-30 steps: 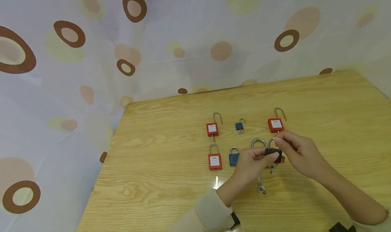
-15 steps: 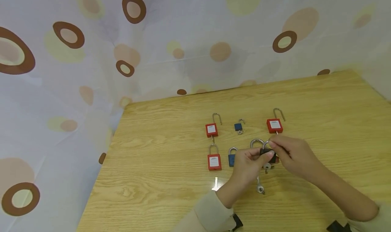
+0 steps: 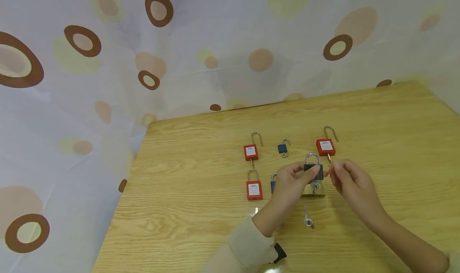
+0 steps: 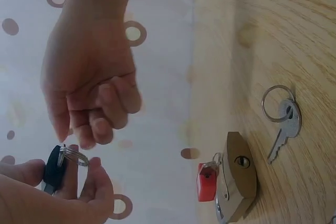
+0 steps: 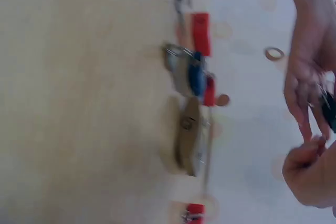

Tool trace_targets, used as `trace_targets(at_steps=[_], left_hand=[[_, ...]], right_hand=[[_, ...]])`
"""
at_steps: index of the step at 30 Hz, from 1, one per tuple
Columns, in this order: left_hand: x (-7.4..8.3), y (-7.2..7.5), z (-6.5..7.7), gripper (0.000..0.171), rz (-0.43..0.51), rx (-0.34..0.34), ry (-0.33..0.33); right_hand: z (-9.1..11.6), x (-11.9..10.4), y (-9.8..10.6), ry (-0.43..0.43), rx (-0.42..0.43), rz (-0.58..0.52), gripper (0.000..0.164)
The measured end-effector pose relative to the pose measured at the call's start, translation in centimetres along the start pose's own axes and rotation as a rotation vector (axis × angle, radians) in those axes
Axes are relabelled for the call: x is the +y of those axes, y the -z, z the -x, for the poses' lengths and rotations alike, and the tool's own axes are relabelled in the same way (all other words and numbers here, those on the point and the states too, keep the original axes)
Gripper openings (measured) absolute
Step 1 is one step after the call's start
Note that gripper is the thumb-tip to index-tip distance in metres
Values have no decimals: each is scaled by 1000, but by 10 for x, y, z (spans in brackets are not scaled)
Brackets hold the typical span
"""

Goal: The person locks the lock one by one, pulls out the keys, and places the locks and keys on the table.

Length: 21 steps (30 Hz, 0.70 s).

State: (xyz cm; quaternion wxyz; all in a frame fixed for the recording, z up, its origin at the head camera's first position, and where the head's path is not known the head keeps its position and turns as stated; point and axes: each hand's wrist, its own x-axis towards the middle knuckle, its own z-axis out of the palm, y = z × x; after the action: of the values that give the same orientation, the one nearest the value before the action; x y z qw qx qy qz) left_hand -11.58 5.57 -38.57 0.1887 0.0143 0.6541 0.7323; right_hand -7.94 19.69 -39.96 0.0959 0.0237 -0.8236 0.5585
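My left hand (image 3: 291, 183) pinches a black padlock (image 3: 319, 175) between thumb and fingers, its shackle upward with both legs meeting the body. Keys on a ring (image 3: 315, 185) hang from its lower end; the left wrist view shows this ring (image 4: 79, 157) beside the dark body. Just right of the padlock is my right hand (image 3: 355, 183), its fingers loosely bent with nothing seen in them. Behind the held padlock a brass padlock (image 3: 308, 191) sits on the table, partly covered in the head view. In the right wrist view, blurred, this brass padlock (image 5: 190, 137) stands apart from both hands.
Two red padlocks (image 3: 250, 152) (image 3: 326, 147) with raised shackles and a small blue one (image 3: 282, 148) form the back row. Nearer are another red padlock (image 3: 253, 190) and a blue padlock (image 3: 273, 185) partly behind my left hand. A loose key (image 3: 308, 222) lies in front on the wooden table.
My right hand has let go of the black padlock's shackle and moved off to the right. My left hand has raised the padlock slightly farther from me, uncovering part of the brass padlock.
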Motion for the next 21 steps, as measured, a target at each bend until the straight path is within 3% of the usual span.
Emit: trace_targets(at_steps=[2, 6, 12, 17, 21], left_hand=[[1, -2, -1, 17, 25, 16, 6], [0, -6, -3, 18, 44, 1, 12], [-2, -9, -7, 17, 57, 51, 58], [-5, -15, -10, 19, 56, 33, 54], [-6, -20, -9, 18, 58, 49, 74]], right_hand=[[8, 5, -3, -80, -66, -97, 25], [17, 11, -9, -127, -144, -244, 21], [17, 11, -15, -144, -130, -344, 22], [21, 10, -13, -211, -86, -338, 22], [23, 9, -12, -232, -54, -406, 20]])
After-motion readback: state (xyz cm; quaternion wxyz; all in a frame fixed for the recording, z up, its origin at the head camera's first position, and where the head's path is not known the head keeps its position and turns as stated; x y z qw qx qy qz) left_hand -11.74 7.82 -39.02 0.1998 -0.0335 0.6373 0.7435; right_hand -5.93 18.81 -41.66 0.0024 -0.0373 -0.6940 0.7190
